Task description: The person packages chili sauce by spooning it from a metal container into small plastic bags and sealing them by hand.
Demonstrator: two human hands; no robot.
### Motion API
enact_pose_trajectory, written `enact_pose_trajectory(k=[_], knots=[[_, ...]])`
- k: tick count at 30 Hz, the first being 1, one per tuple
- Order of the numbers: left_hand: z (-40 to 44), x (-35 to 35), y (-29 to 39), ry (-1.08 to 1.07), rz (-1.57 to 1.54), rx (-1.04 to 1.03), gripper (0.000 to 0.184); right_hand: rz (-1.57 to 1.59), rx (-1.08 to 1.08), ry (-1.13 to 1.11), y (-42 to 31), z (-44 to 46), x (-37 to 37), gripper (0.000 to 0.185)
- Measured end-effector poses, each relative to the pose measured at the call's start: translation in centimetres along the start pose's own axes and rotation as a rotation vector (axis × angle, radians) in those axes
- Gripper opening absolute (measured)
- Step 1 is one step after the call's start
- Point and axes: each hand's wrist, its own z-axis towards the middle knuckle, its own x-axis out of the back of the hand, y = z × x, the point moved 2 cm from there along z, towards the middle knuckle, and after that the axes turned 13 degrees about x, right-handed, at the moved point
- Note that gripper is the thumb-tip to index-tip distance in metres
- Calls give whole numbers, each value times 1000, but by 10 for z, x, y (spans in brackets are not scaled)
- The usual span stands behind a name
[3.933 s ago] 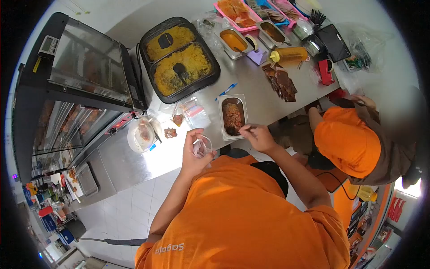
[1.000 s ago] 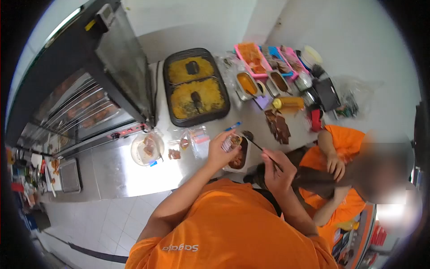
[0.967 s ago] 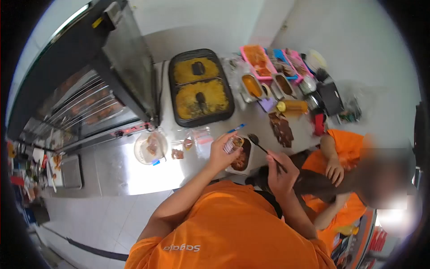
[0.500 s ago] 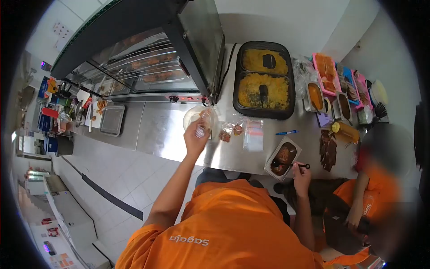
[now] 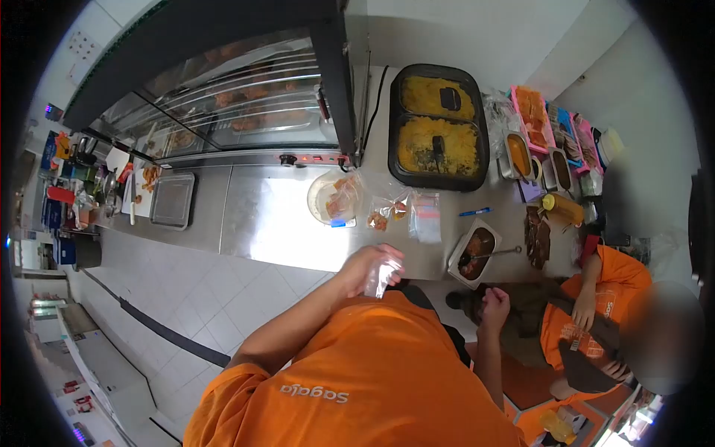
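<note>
Gripping clear bag (image 5: 381,279) in left hand (image 5: 370,268), just below centre. Curling right hand (image 5: 494,308) loosely at lower right, without visible load. Seemingly readying bag; probably calling next for spreading its mouth, then taking spoon (image 5: 503,252) from metal pan (image 5: 468,281).

Silver container (image 5: 463,277), blue pen (image 5: 474,212), orange shirt (image 5: 350,365)

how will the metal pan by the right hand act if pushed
The metal pan likely feels stiff, given its metal walls. It may slide rather than tip, sitting low on the smooth table. The spoon in it might swing, since its handle juts past the rim.
</note>
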Motion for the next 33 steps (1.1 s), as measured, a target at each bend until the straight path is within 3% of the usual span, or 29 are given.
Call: enact_pose_trajectory(k=[1,2,4,6,9,11,14,16,17,20,23,26,27,28,29,31,32,33], knots=[[1,-10,0,39,139,42,29,-53,157,-31,-11,-20,-14,22],[6,-14,-3,8,288,-66,25,-194,257,-168,-24,-34,-27,23],[12,-23,-10,-64,586,-290,19,-107,435,-370,-80,-74,-87,26],[11,-33,-15,-115,552,-215,15,-348,550,-499,-119,-96,-123,27],[3,-42,-15,-97,622,-205,12,-495,507,-721,-127,-97,-139,28],[18,-30,-24,-99,671,-325,16,-508,543,-650,-128,-95,-138,17],[4,-41,-8,332,807,-782,10,-566,576,-464,-122,-82,-121,10],[5,-37,-3,268,942,-813,7,-495,582,-262,-116,-77,-114,6],[8,-39,-3,240,1009,-829,8,-435,576,-291,-110,-73,-114,7],[-3,-65,-7,277,977,-472,10,-323,573,-377,-96,-75,-121,9],[9,-71,-14,318,1136,-652,14,-358,625,-442,-100,-82,-131,10],[15,-61,-14,251,1317,-640,15,-289,597,-478,-96,-90,-131,9],[11,-73,-11,161,1190,-599,16,-245,561,-481,-87,-87,-131,9],[20,-72,-13,96,1126,-677,18,-347,735,-417,-82,-82,-130,11],[14,-89,-11,98,1057,-610,17,-327,745,-457,-76,-76,-127,12],[22,-87,-7,155,1190,-710,14,-65,389,-532,-90,-76,-122,14],[43,-65,-10,114,1061,-507,14,-19,388,-530,-87,-72,-121,16],[46,-65,-9,109,1047,-502,14,32,385,-549,-80,-66,-122,18]])
